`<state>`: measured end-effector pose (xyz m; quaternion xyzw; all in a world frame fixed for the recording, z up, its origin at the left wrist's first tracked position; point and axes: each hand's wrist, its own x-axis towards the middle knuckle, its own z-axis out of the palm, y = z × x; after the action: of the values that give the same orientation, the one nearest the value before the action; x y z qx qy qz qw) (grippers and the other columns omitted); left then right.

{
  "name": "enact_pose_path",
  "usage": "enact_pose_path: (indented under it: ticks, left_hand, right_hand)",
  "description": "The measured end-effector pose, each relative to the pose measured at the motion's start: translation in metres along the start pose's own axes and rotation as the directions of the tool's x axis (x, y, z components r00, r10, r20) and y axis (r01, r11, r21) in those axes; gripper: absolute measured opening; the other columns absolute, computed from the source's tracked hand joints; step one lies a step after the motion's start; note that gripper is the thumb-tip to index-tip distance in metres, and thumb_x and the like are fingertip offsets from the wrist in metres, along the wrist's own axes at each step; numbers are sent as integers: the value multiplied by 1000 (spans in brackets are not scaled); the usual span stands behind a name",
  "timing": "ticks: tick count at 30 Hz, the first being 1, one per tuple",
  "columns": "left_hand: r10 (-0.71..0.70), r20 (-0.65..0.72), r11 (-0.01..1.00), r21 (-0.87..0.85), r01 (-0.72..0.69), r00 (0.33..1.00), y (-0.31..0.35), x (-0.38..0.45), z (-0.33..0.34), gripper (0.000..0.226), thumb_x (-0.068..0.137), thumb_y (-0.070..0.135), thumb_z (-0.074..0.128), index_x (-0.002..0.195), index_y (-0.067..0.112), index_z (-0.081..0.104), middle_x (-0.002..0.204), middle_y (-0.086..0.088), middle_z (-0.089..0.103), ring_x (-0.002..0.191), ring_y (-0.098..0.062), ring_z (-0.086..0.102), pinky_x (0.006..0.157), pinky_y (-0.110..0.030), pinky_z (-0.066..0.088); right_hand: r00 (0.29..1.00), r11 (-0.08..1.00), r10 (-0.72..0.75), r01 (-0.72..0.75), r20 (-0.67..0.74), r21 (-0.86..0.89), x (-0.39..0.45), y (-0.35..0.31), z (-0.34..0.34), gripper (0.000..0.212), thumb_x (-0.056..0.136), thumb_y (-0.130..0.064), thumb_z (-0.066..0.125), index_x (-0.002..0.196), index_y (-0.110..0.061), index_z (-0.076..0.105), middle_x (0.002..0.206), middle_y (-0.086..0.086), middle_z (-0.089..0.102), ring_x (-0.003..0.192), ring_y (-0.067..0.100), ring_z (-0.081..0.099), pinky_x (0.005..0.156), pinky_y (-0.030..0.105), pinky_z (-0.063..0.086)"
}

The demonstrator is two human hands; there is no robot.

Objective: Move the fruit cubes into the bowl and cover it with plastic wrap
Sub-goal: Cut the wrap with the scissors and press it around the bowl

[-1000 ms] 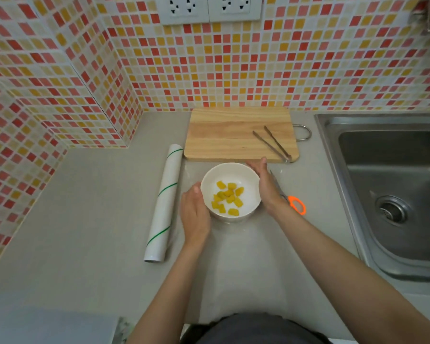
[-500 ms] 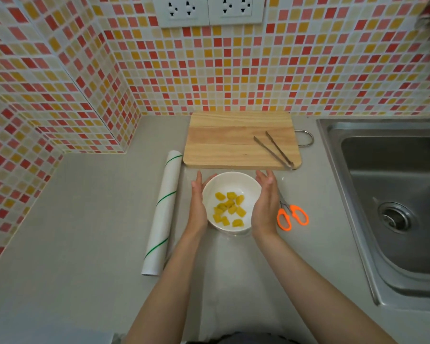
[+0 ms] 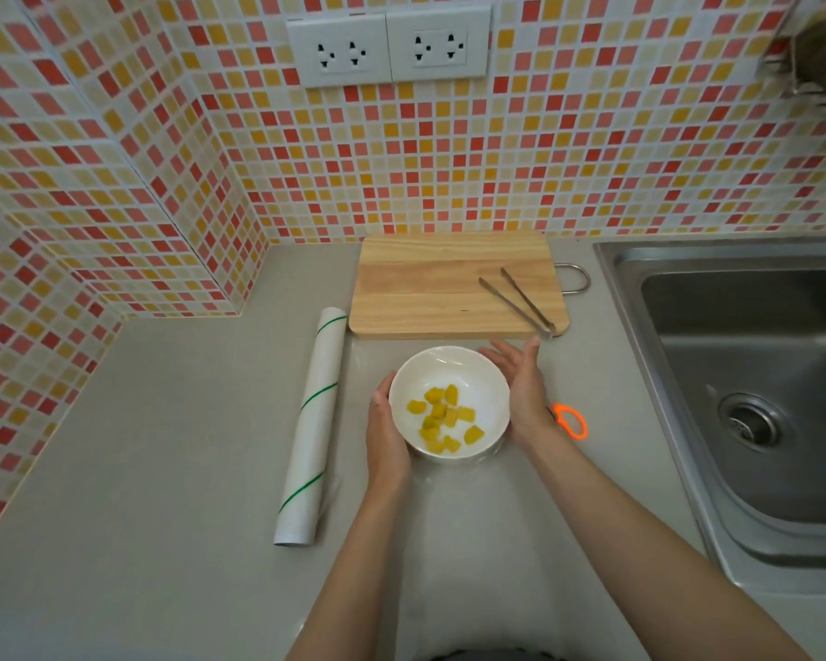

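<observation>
A white bowl (image 3: 478, 376) stands on the grey counter in front of the cutting board. Several yellow fruit cubes (image 3: 442, 419) lie in it. A glossy, wrinkled film shows at the bowl's rim and base, and a faint clear sheet lies on the counter around it. My left hand (image 3: 385, 436) curves around the bowl's lower left side. My right hand (image 3: 520, 388) presses its palm against the right side, fingers stretched toward the board. The roll of plastic wrap (image 3: 313, 422), white with green stripes, lies just left of my left hand.
A wooden cutting board (image 3: 439, 288) with metal tongs (image 3: 516, 300) on it sits behind the bowl. Orange-handled scissors (image 3: 573, 422) lie right of my right wrist. A steel sink (image 3: 759, 374) fills the right side. Tiled walls close the back and left.
My hands stayed at the bowl's sides. The left hand slid back toward me around the lower left rim. The right hand shifted slightly forward, partly covering the scissors.
</observation>
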<state>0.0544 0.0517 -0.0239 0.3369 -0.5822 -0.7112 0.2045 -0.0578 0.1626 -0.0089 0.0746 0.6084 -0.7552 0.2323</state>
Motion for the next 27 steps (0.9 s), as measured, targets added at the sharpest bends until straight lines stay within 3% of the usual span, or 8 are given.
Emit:
enact_pose_path:
  ticks: [3,5,9,14,16,18,21,27]
  left_hand:
    - [27,-130,997,80,-17,991,-7,-6,-4,58,84,52,23,112,22,63,117,-5,65,112,-22,59,102,-44,43]
    - [75,-175,987,154,-48,982,-7,-4,-7,58,84,52,21,107,21,64,113,-6,66,108,-24,60,100,-48,44]
    - [91,-39,983,166,-83,995,-1,10,-2,45,97,39,24,125,23,56,134,-2,55,124,-15,49,108,-34,36]
    - [11,-2,1000,-27,-11,1000,0,19,19,43,102,29,23,137,18,45,137,3,50,121,-10,48,91,-10,42]
    - [11,-33,999,-53,-13,999,0,19,23,43,102,29,22,138,17,43,137,3,49,122,-11,47,94,-15,42]
    - [16,-41,998,-67,-18,999,-1,17,25,44,102,31,21,138,20,43,138,3,49,124,-12,47,101,-25,38]
    - [16,-58,995,-94,-21,998,-2,14,19,42,101,33,22,123,29,57,124,8,62,117,-10,54,98,-25,42]
    - [31,-57,998,-44,-34,998,6,35,10,50,102,33,16,136,12,46,140,-7,50,128,-18,48,114,-37,30]
  right_hand:
    - [962,991,-80,105,-262,86,-11,9,-9,63,98,-46,17,123,-1,53,126,23,58,111,25,59,104,39,42]
    - [940,976,-90,150,-329,160,-28,23,-11,58,99,-41,19,128,-1,49,132,20,54,121,25,54,110,40,37]
    - [954,967,-185,220,-236,130,-50,39,3,46,99,-38,21,118,-13,54,118,2,59,108,5,56,96,32,43]
    - [972,980,-128,155,-197,128,-32,32,16,50,97,-47,21,125,-25,55,127,6,62,120,23,54,105,39,43]
    - [983,988,-66,88,-170,129,-21,23,15,56,94,-56,19,122,-26,57,126,1,63,113,21,58,99,36,48]
    - [992,985,-32,51,-118,163,-8,15,11,64,90,-63,17,135,-26,45,135,0,55,119,18,54,105,38,41]
    - [993,975,-36,60,-113,215,6,5,3,70,89,-66,18,139,-21,38,142,6,48,128,19,48,112,42,34]
    - [984,982,-111,130,-141,138,-7,14,-6,62,94,-56,18,139,-20,40,145,-1,44,128,9,45,105,28,36]
